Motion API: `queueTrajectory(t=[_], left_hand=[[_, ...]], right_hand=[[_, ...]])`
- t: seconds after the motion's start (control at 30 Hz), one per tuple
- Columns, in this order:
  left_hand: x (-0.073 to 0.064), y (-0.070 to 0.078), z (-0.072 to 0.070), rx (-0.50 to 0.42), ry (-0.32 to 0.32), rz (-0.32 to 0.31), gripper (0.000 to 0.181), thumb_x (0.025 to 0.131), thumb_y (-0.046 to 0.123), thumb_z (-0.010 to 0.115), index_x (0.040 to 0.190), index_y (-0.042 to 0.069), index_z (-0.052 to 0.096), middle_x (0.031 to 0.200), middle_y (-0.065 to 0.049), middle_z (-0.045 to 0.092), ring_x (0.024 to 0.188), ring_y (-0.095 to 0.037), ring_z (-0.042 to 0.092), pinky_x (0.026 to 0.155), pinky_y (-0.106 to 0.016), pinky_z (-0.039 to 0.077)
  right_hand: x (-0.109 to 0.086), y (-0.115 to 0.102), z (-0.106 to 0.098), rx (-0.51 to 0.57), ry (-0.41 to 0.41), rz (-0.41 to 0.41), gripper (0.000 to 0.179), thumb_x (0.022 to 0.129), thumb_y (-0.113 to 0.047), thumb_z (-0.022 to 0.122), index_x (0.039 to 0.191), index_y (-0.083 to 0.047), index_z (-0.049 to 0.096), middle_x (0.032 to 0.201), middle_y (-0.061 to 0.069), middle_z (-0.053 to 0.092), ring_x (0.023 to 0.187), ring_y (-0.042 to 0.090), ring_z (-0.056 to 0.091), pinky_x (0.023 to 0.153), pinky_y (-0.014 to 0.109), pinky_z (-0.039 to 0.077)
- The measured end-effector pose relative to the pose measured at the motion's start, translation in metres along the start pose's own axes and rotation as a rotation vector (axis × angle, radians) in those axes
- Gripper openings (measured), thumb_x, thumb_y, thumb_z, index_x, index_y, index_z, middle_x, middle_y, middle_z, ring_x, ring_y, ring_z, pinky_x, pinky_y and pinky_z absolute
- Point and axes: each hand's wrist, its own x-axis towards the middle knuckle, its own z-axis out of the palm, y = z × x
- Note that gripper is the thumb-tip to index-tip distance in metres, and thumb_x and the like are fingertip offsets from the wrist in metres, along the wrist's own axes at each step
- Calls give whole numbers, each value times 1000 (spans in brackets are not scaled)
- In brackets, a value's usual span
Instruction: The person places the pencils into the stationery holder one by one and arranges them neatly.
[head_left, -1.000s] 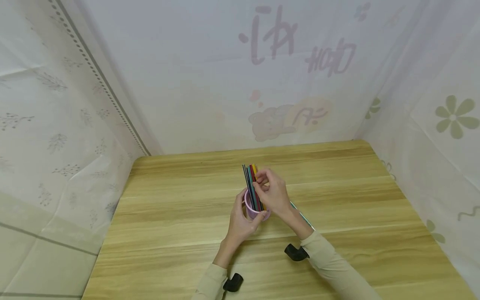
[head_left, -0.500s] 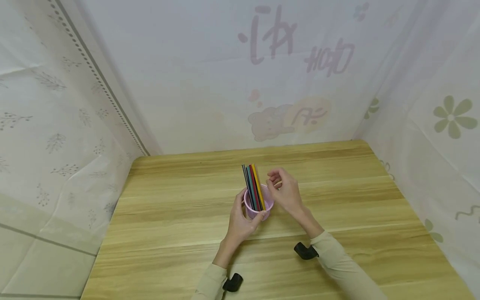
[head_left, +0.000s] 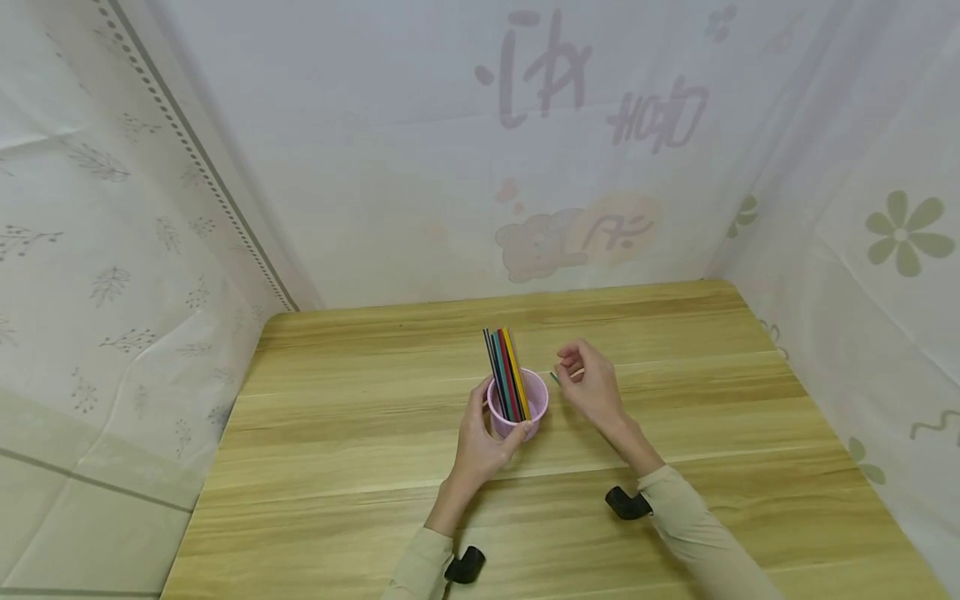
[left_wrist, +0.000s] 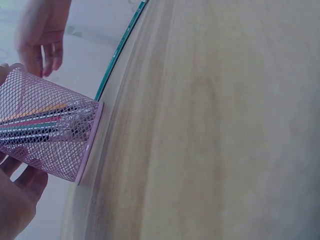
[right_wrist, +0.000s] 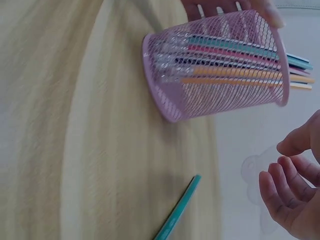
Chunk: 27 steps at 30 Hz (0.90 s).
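A pink mesh pencil cup (head_left: 543, 400) stands on the table with several pencils (head_left: 504, 367) in it, teal, red, yellow and dark, leaning toward its left side. My left hand (head_left: 480, 443) grips the cup from the left, thumb at the near rim and fingers round the far side. To the right of the cup, my right hand (head_left: 595, 387) hovers above the table, its fingers loosely curled and holding nothing in the right wrist view. Below it lies a teal pencil (right_wrist: 177, 210) on the table; the head view shows only its tip past the hand.
The wood-grain table (head_left: 322, 433) stretches out on both sides of the hands. Printed cloth hangs behind it (head_left: 390, 208) and at both sides. Each sleeve has a black wrist mount (head_left: 627, 503) near the cuff.
My right hand has left the pencils in the cup and moved right, over the teal pencil on the table. My left hand and the cup have hardly moved.
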Motion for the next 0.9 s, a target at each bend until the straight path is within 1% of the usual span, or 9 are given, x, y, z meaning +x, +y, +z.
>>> queueTrajectory(t=[0.13,0.2,0.23,0.27,0.33,0.5,0.53,0.7,0.9], left_hand=[[1,23,-6,3,-9,4,85,77,8,83,148,-8,38,138,-29,55,121,-44,58,101,-61,51],[2,33,-9,3,-12,11,84,77,8,83,146,-10,40,136,-29,56,120,-43,59,100,-58,52],[2,36,-10,5,-15,11,83,77,9,83,146,-10,40,135,-29,57,119,-43,60,100,-58,52],[2,36,-10,6,-16,10,83,77,9,83,146,-10,40,135,-29,57,119,-43,60,100,-58,52],[1,29,-8,12,-13,4,85,77,9,83,147,-9,39,136,-28,56,120,-43,59,101,-58,52],[0,2,1,13,-4,-7,89,77,12,84,152,-1,37,140,-24,55,124,-41,58,103,-60,50],[0,-2,1,8,-3,-4,89,77,13,84,152,1,37,141,-23,55,124,-40,58,103,-60,50],[-1,-8,0,-18,-12,-1,88,78,21,85,152,11,38,142,-14,56,124,-32,59,103,-55,52],[-1,-6,-1,-10,-21,-4,86,80,25,84,152,13,38,141,-11,56,123,-29,59,103,-51,53]], right_hand=[[-4,9,-2,-14,-12,10,21,85,5,68,105,6,63,89,14,66,77,24,65,63,18,56],[-6,13,-4,-22,-19,20,21,85,5,69,105,6,63,89,14,66,77,23,65,63,18,56],[-7,16,-4,-26,-22,27,21,85,4,69,105,6,63,89,14,66,77,23,65,63,18,56],[-8,18,-4,-34,-23,34,21,84,4,69,105,6,63,89,14,66,77,23,65,64,18,56],[-10,21,-6,-46,-38,50,22,85,3,70,105,6,63,90,14,65,78,24,65,65,19,57],[-16,30,-7,-83,-71,61,24,85,2,72,106,7,63,91,15,65,80,25,65,70,25,60],[-17,31,-7,-91,-78,62,24,85,1,72,106,7,62,92,15,65,81,25,65,71,26,60],[-23,39,-7,-127,-115,85,27,84,0,75,107,5,63,92,14,66,83,24,64,75,32,59],[-27,49,-6,-153,-146,143,27,81,-2,75,105,3,64,91,13,67,81,22,63,75,31,55]])
